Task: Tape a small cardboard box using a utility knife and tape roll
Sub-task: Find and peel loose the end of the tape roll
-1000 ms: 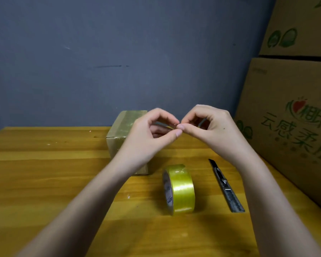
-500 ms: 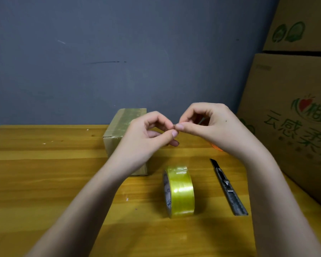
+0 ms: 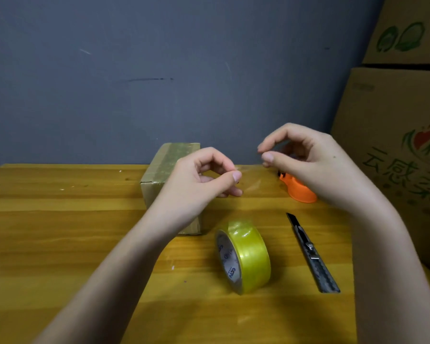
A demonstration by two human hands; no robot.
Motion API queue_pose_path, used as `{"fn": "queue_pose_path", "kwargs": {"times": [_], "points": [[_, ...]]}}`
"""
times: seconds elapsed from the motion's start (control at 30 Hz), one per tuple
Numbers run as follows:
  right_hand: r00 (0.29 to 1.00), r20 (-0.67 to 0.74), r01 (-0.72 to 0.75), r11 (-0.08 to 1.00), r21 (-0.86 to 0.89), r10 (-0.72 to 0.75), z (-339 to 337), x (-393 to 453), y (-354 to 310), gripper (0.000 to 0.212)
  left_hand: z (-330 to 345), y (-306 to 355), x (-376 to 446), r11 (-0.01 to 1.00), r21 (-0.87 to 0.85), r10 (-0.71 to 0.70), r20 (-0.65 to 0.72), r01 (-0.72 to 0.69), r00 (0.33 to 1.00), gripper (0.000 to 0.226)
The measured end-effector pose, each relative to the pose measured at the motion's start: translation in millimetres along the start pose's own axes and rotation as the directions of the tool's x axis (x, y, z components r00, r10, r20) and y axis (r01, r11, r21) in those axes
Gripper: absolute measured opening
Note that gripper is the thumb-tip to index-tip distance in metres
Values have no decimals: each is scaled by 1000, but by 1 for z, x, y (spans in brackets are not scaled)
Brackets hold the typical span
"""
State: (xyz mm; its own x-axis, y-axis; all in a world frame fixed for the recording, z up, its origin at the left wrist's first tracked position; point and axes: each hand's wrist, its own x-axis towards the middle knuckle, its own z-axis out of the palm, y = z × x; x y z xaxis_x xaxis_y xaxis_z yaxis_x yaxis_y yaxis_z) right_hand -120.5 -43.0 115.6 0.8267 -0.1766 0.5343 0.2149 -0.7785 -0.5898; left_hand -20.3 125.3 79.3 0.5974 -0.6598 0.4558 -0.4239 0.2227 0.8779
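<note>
- Small taped box (image 3: pixel 169 167) sits on the wooden counter (image 3: pixel 60 232), partly behind the left hand (image 3: pixel 199 180)
- Left and right hand (image 3: pixel 305 160) each pinch an end of a clear tape strip (image 3: pixel 251 177)
- Tape roll (image 3: pixel 243 256) stands on edge nearby, knife (image 3: pixel 312 254) lying just right of it

small cardboard box (image 3: pixel 159 180), top taped, sits far centre-left on the table. yellowish tape roll (image 3: pixel 243 256) stands on edge nearer, right. utility knife (image 3: pixel 310 254), blade out, lies just right of it.
</note>
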Motion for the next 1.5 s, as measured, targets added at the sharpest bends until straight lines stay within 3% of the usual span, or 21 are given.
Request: {"fn": "queue_pose_path", "kwargs": {"times": [0.2, 0.33, 0.47, 0.93, 1.27, 1.4, 1.5], "points": [[991, 128, -64, 988, 138, 47, -1, -4, -3, 15, 2, 0, 0, 1000, -13, -17, -12, 16, 1000, 12], [969, 236, -94, 990, 105, 67, 2, -4, 0, 30, 2, 0, 0, 999, -20, -33, -14, 33, 999, 9], [990, 137, -57, 994, 89, 44, 4, -3, 0, 24, 2, 1, 0, 998, -33, -55, -21, 54, 998, 9], [993, 118, 10, 1000, -3, -9, 3, -6, -12, 30, -1, 6, 0, 993, 53, -97, -110, 103, 989, 11], [998, 57, 15, 998, -63, -11, 8, -7, -8, 22, 1, 7, -1, 984, 108, -129, -143, 145, 981, 12], [1000, -17, 7, 1000, 3, -7, 14, -15, -7, 20, -1, 5, -1, 970, 224, -63, -162, 99, 985, 12], [995, -99, -2, 999, 54, 7, 26, -22, -6, 16, -1, 6, -1, 975, 172, -118, -142, 142, 983, 12]]}}
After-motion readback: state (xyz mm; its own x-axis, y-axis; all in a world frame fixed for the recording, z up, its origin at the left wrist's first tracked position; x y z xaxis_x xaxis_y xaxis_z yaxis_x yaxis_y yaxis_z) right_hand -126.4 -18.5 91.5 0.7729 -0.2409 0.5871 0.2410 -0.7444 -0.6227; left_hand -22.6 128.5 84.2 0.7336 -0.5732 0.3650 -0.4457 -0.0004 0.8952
